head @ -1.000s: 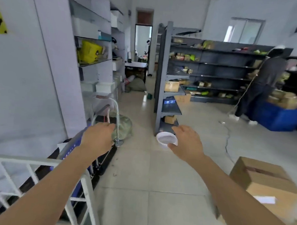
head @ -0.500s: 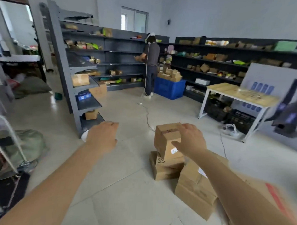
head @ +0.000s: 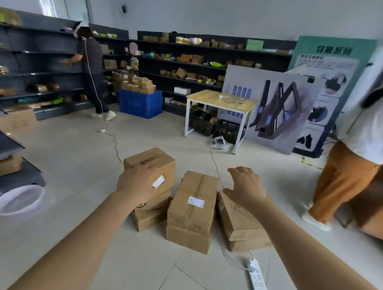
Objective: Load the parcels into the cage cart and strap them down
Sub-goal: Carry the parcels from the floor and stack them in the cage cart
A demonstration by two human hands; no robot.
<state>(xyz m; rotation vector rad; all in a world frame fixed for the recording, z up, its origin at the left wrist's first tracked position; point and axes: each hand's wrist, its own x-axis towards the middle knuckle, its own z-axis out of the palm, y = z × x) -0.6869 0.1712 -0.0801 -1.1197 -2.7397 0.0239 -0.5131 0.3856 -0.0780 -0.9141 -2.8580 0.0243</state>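
Parcels [head: 193,201] now lie nearer; left hand [head: 139,184] over one, fingers unclear; right hand [head: 245,188] fingers spread.

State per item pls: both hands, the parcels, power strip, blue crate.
Brown cardboard box topping the left stack: taped shut, sitting on its stack.
Middle stack of two brown cardboard boxes: taped shut, on floor.
Right brown cardboard box: closed, on floor.
Left hand: at the top box, grip unclear.
Right hand: open, fingers spread, empty.
White power strip: lying on floor, corded.
Blue plastic crate: heaped with cardboard boxes.
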